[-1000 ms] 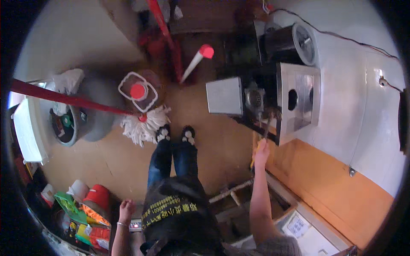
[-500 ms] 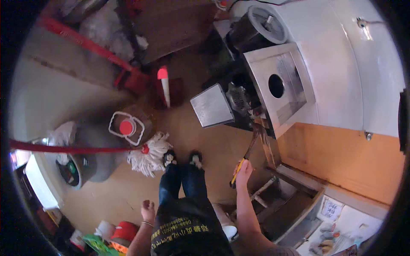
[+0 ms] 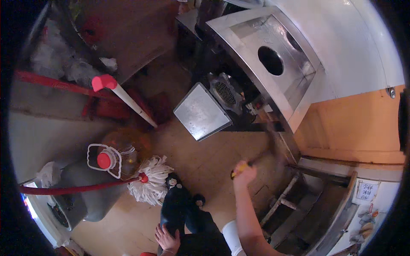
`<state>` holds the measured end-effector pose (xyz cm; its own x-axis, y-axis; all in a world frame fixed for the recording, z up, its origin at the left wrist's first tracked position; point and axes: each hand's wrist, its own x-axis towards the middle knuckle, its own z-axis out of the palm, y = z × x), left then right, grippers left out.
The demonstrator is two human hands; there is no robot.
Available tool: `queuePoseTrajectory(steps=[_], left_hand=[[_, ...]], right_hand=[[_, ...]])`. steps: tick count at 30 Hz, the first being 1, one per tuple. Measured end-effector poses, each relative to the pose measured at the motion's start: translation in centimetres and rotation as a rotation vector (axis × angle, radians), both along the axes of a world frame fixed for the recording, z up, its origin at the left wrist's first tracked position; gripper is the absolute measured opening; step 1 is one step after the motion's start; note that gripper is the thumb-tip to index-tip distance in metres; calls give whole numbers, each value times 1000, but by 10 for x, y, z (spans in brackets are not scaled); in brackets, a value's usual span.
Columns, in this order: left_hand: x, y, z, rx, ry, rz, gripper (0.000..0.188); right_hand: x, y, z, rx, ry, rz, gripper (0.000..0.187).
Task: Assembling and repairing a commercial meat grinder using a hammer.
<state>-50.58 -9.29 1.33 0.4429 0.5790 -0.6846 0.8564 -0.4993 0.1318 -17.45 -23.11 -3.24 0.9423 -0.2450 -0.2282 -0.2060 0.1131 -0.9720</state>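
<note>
My right hand (image 3: 245,174) is closed round the yellow-and-black handle (image 3: 241,167) of a tool, held low over the floor beside the stove stand. Motion smears the tool's dark far part, so its kind does not show. My left hand (image 3: 168,239) rests on my bent leg with its fingers spread, holding nothing. Ahead of my right hand, a square metal lid (image 3: 203,114) leans at a slant beside a dark burner grate (image 3: 225,92). Above and to the right is a stainless steel worktop (image 3: 299,99) with a round hole.
A white string mop (image 3: 149,185) with a red handle lies by my feet. Left of it stand a big red-capped jug (image 3: 103,161) and a grey bin (image 3: 96,196). A red-topped white pole (image 3: 132,103) leans beyond. A dark wooden rack (image 3: 299,209) sits low on the right.
My left hand has come onto my leg. My right hand still grips the tool, which has swung from pointing forward at the stove into a blur. The view has shifted closer to the floor.
</note>
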Motion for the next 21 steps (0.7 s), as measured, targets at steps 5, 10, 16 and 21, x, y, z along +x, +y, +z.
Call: queuePoseTrajectory(steps=[5, 10, 16, 21], left_hand=[[-1, -3, 0, 19, -7, -4, 68], [-13, -9, -6, 27, 47, -113, 72], [-30, -16, -14, 10, 79, -112, 78], [-16, -11, -2, -36, 7, -18, 74]], right_hand=[[-7, -10, 2, -163, 212, 184, 29], [9, 13, 43, 420, 222, -245, 14], [5, -23, -4, -190, 147, 247, 31], [8, -10, 5, -161, -36, 74, 32]])
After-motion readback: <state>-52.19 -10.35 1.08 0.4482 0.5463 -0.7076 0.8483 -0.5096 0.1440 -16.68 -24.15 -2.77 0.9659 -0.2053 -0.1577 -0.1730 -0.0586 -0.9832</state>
